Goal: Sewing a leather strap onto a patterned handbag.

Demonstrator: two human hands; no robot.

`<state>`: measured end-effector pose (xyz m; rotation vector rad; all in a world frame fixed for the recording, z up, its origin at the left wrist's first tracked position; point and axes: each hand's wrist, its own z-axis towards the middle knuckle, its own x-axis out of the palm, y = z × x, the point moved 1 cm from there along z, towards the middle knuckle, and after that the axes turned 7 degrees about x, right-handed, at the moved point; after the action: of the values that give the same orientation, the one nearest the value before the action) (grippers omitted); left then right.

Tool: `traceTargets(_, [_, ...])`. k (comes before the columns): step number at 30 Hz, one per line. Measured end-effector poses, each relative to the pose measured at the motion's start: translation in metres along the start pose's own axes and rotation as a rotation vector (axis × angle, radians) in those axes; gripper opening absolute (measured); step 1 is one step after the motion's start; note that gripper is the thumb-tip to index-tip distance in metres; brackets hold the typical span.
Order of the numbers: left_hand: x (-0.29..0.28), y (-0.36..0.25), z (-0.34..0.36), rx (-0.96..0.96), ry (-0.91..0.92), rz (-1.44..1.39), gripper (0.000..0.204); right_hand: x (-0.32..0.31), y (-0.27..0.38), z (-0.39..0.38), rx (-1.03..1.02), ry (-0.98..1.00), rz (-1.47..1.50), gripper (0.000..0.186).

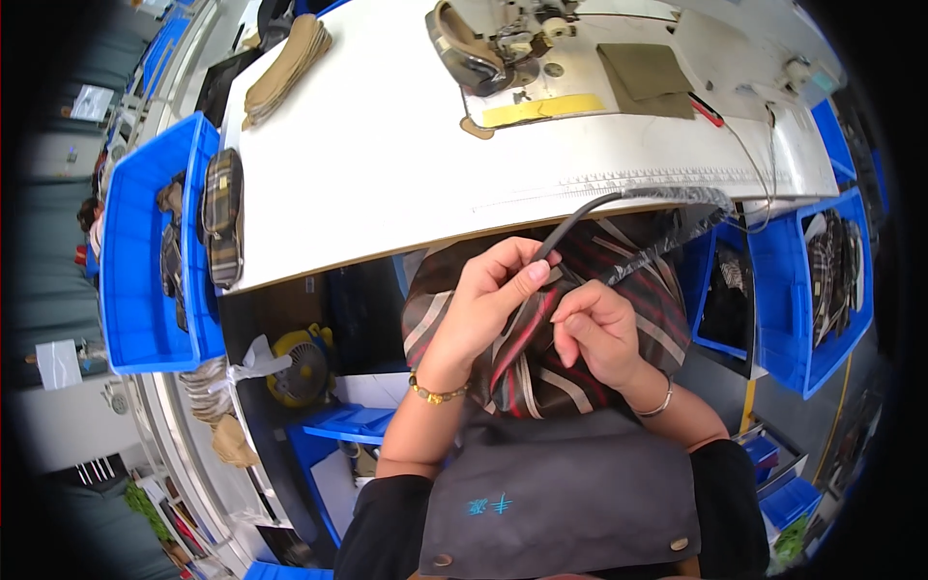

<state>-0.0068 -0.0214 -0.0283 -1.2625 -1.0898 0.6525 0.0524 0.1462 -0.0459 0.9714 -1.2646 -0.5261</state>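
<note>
My left hand (498, 290) pinches a dark bag handle (583, 208) between thumb and fingers, over my lap. The handle arcs up past the table's front edge and bends back towards my right hand (601, 333); its far part is wrapped in crinkled clear film. My right hand is closed, fingers curled and thumb against them; what it holds, if anything, does not show. Beneath both hands lies brown striped fabric (445, 300) with red and beige bands, in folds. A dark grey apron (561, 493) covers my front.
A white sewing table (367, 145) bears a sewing machine (527, 48), a curved plaid piece (464, 48), olive cloth (643, 77), red-handled snips (707, 110) and stacked tan pieces (288, 70). Blue bins (121, 290) flank it, and a yellow fan (300, 367) stands below.
</note>
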Motion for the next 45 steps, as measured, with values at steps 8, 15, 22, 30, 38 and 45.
traceTargets(8, [0.016,0.013,-0.025,0.044,-0.231,-0.288,0.016,0.017,0.016,-0.027,0.169,-0.203,0.257,0.012])
traceTargets(15, [0.029,0.010,-0.062,0.082,-0.262,-0.391,0.018,0.037,0.016,-0.060,0.132,-0.158,0.280,0.011])
traceTargets(22, [0.033,0.004,-0.084,0.178,-0.239,-0.281,0.018,0.044,0.024,-0.071,0.080,-0.131,0.201,0.013])
traceTargets(30, [0.035,-0.025,-0.092,0.383,-0.541,0.331,0.016,0.040,0.045,-0.036,-0.070,-0.193,0.047,0.017])
traceTargets(38, [0.043,-0.071,-0.072,0.753,-0.318,1.179,0.013,0.032,0.046,-0.015,-0.087,-0.209,0.080,0.014])
traceTargets(45, [0.054,-0.083,-0.050,0.853,-0.045,1.315,0.012,0.034,0.062,0.000,-0.147,-0.190,0.018,0.011])
